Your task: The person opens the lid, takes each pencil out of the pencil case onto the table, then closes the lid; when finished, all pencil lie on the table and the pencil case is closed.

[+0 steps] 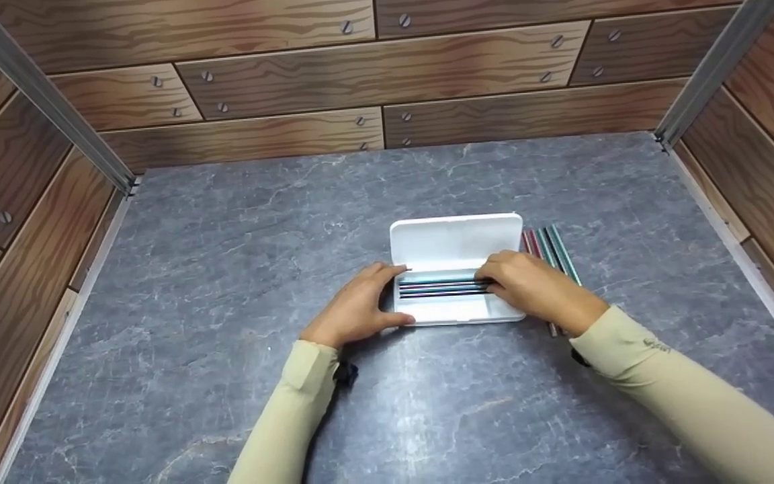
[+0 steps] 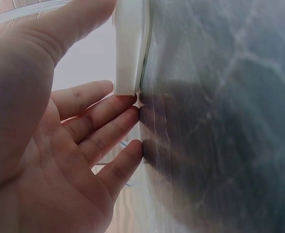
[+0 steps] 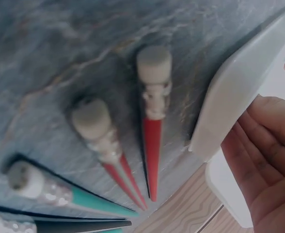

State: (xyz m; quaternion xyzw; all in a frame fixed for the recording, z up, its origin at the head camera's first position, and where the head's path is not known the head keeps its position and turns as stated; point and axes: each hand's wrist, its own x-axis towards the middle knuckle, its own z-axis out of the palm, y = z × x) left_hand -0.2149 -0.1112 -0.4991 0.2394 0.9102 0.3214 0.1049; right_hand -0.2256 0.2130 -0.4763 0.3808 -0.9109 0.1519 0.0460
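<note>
A white pencil case (image 1: pixel 444 310) lies on the table with its lid (image 1: pixel 455 240) raised at the back. Several blue, teal and dark pencils (image 1: pixel 431 288) rest lengthwise inside it. My left hand (image 1: pixel 358 304) holds the case's left end, thumb at the front edge and index finger at the back corner. Reaching into the right part of the case, my right hand (image 1: pixel 536 284) is over the pencils' right ends; its fingertips are hidden behind the case wall (image 3: pixel 234 82) in the right wrist view.
Just right of the case, partly under my right wrist, several loose pencils (image 1: pixel 557 245) lie side by side. Red pencils (image 3: pixel 153 145) and a teal pencil (image 3: pixel 91 200) show their white erasers. Wood-patterned walls (image 1: pixel 387 60) enclose the grey marbled table (image 1: pixel 259 222).
</note>
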